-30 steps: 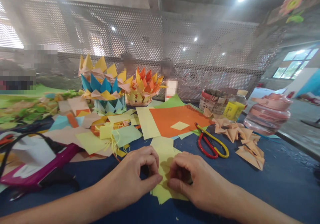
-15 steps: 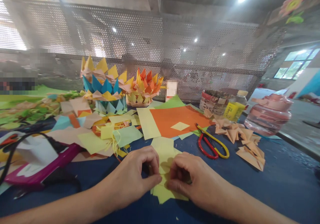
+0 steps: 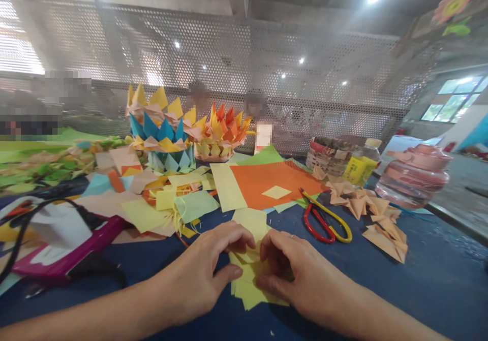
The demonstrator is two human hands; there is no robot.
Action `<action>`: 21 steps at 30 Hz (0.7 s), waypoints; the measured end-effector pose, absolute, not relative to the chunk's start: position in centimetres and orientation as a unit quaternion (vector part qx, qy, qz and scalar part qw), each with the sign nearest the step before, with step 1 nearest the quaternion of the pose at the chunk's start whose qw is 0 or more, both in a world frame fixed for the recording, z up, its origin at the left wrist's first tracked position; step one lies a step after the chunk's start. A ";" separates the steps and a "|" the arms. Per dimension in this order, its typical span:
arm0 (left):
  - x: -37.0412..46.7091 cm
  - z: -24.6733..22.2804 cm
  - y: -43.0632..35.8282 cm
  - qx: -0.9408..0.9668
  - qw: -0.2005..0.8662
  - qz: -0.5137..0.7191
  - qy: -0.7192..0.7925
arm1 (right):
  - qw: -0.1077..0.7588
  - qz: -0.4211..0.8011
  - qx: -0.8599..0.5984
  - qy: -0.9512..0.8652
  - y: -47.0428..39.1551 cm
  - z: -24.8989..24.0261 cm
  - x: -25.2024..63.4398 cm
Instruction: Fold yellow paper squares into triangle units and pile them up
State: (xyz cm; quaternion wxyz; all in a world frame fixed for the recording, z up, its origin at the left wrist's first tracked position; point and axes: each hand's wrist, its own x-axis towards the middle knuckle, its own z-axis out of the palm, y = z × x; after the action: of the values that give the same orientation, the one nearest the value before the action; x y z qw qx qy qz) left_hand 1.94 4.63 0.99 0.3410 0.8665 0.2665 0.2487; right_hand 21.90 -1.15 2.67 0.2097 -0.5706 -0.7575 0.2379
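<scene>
A loose pile of pale yellow paper pieces (image 3: 249,290) lies on the dark blue table, between and under my hands. My left hand (image 3: 209,267) is at its left side, thumb and fingers apart, with nothing visible gripped. On the right side, my right hand (image 3: 293,270) has its fingers curled at a small yellow paper piece (image 3: 249,255); the fingertips are partly hidden. Beyond the hands is an orange sheet (image 3: 249,186) with a yellow diamond of paper (image 3: 276,192) on it. Scissors (image 3: 313,205) with red and yellow handles rest right of the sheet.
Folded paper crowns (image 3: 163,140) stand at the back left. Paper scraps (image 3: 143,214) and a magenta tool (image 3: 91,239) with a black cord lie left. Folded peach pieces (image 3: 356,201), a woven basket (image 3: 328,155), a yellow-labelled bottle (image 3: 360,168) and a pink jug (image 3: 414,178) are right.
My left thumb and fingers have spread apart, and the fingers have moved right over the yellow pieces. My right hand stays nearly in place. The view has shifted slightly.
</scene>
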 end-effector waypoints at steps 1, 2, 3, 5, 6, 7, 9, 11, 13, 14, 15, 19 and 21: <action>1.8 0.9 4.6 0.887 0.306 0.252 0.236 | 0.210 0.237 -0.571 -0.758 -1.1 2.6 21.9; 1.7 0.8 4.5 0.911 0.258 0.251 0.201 | 0.210 0.235 -0.571 -0.758 -1.1 2.5 22.0; 1.6 0.8 4.4 0.933 0.203 0.244 0.167 | 0.211 0.232 -0.569 -0.760 -1.1 2.4 22.0; 1.5 0.7 4.2 0.966 0.094 0.215 0.113 | 0.213 0.227 -0.566 -0.763 -1.0 2.2 22.0; 1.5 0.6 4.1 0.974 0.045 0.199 0.097 | 0.214 0.223 -0.566 -0.764 -1.0 2.1 22.0; 1.5 0.6 4.0 0.979 0.000 0.184 0.088 | 0.215 0.219 -0.566 -0.765 -1.0 2.0 22.1; 1.7 0.5 3.7 0.980 -0.075 0.169 0.078 | 0.214 0.216 -0.567 -0.766 -1.1 1.9 22.1; 2.0 0.5 3.3 0.974 -0.132 0.172 0.072 | 0.212 0.216 -0.564 -0.768 -1.2 1.9 22.1; 2.2 0.6 3.0 0.968 -0.164 0.174 0.069 | 0.213 0.216 -0.561 -0.770 -1.2 2.0 22.0; 2.2 0.7 2.9 0.967 -0.172 0.173 0.071 | 0.213 0.213 -0.561 -0.771 -1.1 2.0 22.0; 2.2 0.8 2.7 0.966 -0.177 0.172 0.074 | 0.214 0.209 -0.560 -0.772 -1.1 2.1 22.0; 1.7 1.6 2.2 0.972 -0.156 0.149 0.091 | 0.204 0.201 -0.564 -0.775 -1.1 2.4 22.0; 1.3 2.0 2.0 0.977 -0.122 0.131 0.115 | 0.200 0.202 -0.566 -0.774 -1.2 2.5 22.0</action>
State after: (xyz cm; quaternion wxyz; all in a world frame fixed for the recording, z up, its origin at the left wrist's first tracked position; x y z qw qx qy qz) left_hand 1.29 1.97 2.00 -0.1219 0.9770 0.1155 0.1314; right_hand 21.96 -1.20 2.52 0.1998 -0.5661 -0.7738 0.2021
